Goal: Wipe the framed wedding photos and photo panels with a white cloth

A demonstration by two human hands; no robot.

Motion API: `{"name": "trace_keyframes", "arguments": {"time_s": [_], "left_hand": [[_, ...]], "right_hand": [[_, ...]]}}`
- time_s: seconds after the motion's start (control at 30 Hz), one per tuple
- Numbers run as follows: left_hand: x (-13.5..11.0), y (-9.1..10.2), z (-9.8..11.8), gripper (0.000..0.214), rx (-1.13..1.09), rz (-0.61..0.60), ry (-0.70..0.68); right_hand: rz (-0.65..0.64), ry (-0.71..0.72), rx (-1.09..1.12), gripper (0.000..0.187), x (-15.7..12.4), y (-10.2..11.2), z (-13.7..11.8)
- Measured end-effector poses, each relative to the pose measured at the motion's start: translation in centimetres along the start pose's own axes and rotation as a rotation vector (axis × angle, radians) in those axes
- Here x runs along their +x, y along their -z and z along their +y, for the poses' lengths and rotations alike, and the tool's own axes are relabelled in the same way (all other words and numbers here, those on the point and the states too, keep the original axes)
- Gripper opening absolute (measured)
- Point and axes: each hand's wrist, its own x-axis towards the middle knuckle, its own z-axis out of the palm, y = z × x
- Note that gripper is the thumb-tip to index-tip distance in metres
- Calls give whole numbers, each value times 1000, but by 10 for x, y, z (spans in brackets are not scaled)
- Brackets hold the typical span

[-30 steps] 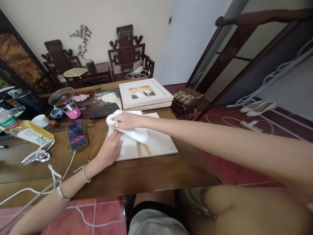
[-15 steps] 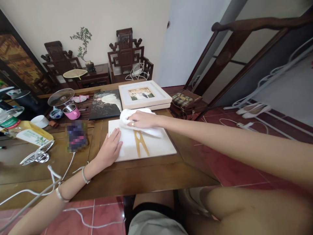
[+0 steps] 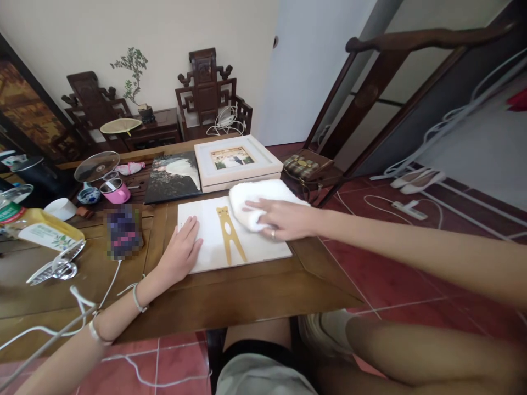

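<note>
A flat white board (image 3: 206,241) with a yellow long-legged animal figure (image 3: 227,233) on it lies on the wooden table. My left hand (image 3: 184,247) rests flat on the board's left edge, fingers stretched out and holding nothing. On the right part of the board, my right hand (image 3: 278,219) grips a folded white towel (image 3: 263,192) and presses it down. The towel covers the board's upper right corner. My right fingertips are partly sunk in its folds.
Behind the board lie a white picture frame (image 3: 263,156) and a dark photo panel (image 3: 168,186). Leftward are a pink mug (image 3: 116,192), an oil bottle (image 3: 49,227), a metal clip (image 3: 57,266) and white cables (image 3: 31,330). A wooden chair (image 3: 370,93) stands at the right.
My right hand has slid the towel rightward across the board, uncovering the top of the yellow figure. My left hand stays on the left edge. The whole view has shifted slightly.
</note>
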Motion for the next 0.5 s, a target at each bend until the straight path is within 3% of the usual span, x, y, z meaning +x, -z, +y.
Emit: {"name": "trace_keyframes", "arguments": {"time_s": [0.1, 0.2, 0.33, 0.5], "left_hand": [[1, -2, -1, 52, -7, 20, -7], [2, -4, -4, 51, -6, 29, -17], [2, -4, -5, 52, 5, 23, -20], [2, -3, -3, 53, 8, 14, -17]], "right_hand": [[30, 212, 6, 16, -20, -13, -18], [73, 328, 35, 10, -36, -24, -29], [116, 358, 57, 8, -40, -34, -27], [156, 299, 91, 15, -22, -31, -11]]}}
